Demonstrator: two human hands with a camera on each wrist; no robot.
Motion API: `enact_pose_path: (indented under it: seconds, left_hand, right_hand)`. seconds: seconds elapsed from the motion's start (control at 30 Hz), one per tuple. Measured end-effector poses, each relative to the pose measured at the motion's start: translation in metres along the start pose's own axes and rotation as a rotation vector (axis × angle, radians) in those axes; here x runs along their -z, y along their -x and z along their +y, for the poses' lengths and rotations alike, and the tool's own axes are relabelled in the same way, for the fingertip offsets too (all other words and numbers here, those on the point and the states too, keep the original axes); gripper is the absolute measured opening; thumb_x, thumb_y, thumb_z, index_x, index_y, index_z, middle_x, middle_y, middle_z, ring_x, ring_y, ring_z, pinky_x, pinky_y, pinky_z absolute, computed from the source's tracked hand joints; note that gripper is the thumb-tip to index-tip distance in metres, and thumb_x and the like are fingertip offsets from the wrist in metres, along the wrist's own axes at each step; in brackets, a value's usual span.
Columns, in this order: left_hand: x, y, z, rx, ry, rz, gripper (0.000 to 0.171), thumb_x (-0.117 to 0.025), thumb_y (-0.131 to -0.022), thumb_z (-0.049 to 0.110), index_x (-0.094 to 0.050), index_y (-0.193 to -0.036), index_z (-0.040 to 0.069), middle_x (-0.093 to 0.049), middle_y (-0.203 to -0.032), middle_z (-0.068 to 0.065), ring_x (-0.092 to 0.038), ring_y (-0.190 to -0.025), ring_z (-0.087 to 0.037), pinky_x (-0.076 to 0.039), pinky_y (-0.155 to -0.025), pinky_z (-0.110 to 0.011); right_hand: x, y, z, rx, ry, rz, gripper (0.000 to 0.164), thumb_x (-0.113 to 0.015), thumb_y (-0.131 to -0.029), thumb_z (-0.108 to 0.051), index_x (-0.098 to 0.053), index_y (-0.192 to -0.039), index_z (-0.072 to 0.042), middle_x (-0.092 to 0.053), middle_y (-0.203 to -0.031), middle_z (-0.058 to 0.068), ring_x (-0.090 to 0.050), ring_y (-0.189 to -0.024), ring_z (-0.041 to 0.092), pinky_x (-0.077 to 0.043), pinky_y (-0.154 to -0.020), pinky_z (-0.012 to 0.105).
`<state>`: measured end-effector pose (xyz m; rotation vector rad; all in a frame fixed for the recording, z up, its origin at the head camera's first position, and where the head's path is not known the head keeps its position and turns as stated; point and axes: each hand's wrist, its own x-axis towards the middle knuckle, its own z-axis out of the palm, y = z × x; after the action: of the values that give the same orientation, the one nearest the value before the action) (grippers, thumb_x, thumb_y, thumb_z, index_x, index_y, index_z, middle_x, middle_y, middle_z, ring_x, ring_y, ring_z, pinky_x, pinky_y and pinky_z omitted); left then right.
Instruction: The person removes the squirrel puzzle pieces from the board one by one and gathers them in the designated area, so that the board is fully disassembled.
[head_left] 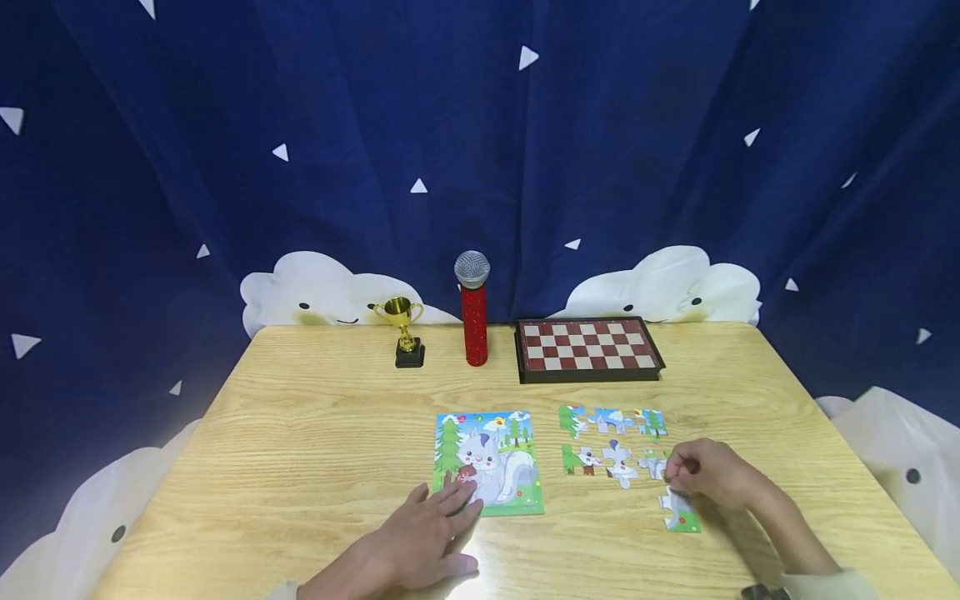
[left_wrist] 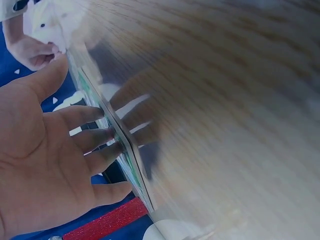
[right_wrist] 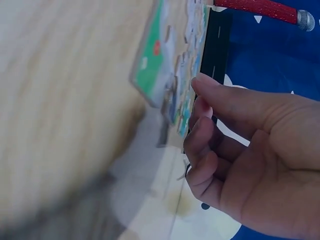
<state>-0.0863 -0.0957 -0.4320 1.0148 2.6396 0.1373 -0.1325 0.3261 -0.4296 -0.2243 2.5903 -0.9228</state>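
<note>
In the head view, my left hand point(head_left: 426, 537) rests on the lower left corner of a square squirrel picture point(head_left: 517, 467), fingers spread. The left wrist view shows those straight fingers point(left_wrist: 107, 162) reaching over the picture's edge. My right hand point(head_left: 708, 472) is at the right side of loose jigsaw pieces, fingers curled and thumb near the index finger. Beside its fingertips lies a grey-white puzzle piece point(head_left: 654, 464); whether they pinch it is hidden. A green-edged corner piece point(head_left: 682, 512) lies just below that hand. In the right wrist view, the hand point(right_wrist: 250, 145) shows nothing clearly between thumb and fingers.
More puzzle pieces lie in rows, among them a tree piece point(head_left: 572, 421) and a squirrel-body piece point(head_left: 618, 464). Along the table's back stand a gold trophy cup point(head_left: 406, 333), a red glitter microphone point(head_left: 474, 321) and a checkered board point(head_left: 588, 346). A blue curtain point(head_left: 480, 125) hangs behind.
</note>
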Motion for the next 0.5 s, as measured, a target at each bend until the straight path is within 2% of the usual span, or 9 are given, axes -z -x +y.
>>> enact_pose_path:
  seconds: [0.17, 0.33, 0.5]
  left_hand:
    - [0.001, 0.000, -0.001, 0.004, 0.009, -0.006, 0.071, -0.043, -0.091, 0.060, -0.037, -0.147, 0.017, -0.029, -0.156, -0.006, -0.027, -0.144, -0.026, -0.032, -0.109, -0.057]
    - [0.000, 0.000, -0.002, -0.009, 0.015, 0.004, 0.071, -0.043, -0.091, 0.060, -0.037, -0.147, 0.017, -0.030, -0.156, -0.007, -0.028, -0.144, -0.027, -0.033, -0.108, -0.056]
    - [0.001, -0.001, -0.003, -0.022, 0.022, 0.008, 0.069, -0.042, -0.092, 0.059, -0.037, -0.147, 0.017, -0.030, -0.156, -0.007, -0.029, -0.144, -0.025, -0.035, -0.107, -0.055]
  right_hand:
    - [0.001, -0.007, -0.012, 0.039, -0.016, 0.018, 0.002, -0.061, -0.086, -0.003, -0.062, -0.086, -0.001, -0.057, -0.075, 0.003, -0.047, -0.064, 0.007, -0.041, -0.053, 0.018]
    - [-0.006, -0.022, -0.029, 0.086, -0.008, 0.028, 0.003, -0.064, -0.087, -0.006, -0.063, -0.086, -0.004, -0.055, -0.074, 0.001, -0.046, -0.062, 0.007, -0.040, -0.050, 0.020]
    - [-0.017, -0.041, -0.049, 0.161, -0.023, -0.025, 0.003, -0.063, -0.088, -0.007, -0.063, -0.087, -0.004, -0.057, -0.074, 0.002, -0.046, -0.061, 0.006, -0.041, -0.051, 0.019]
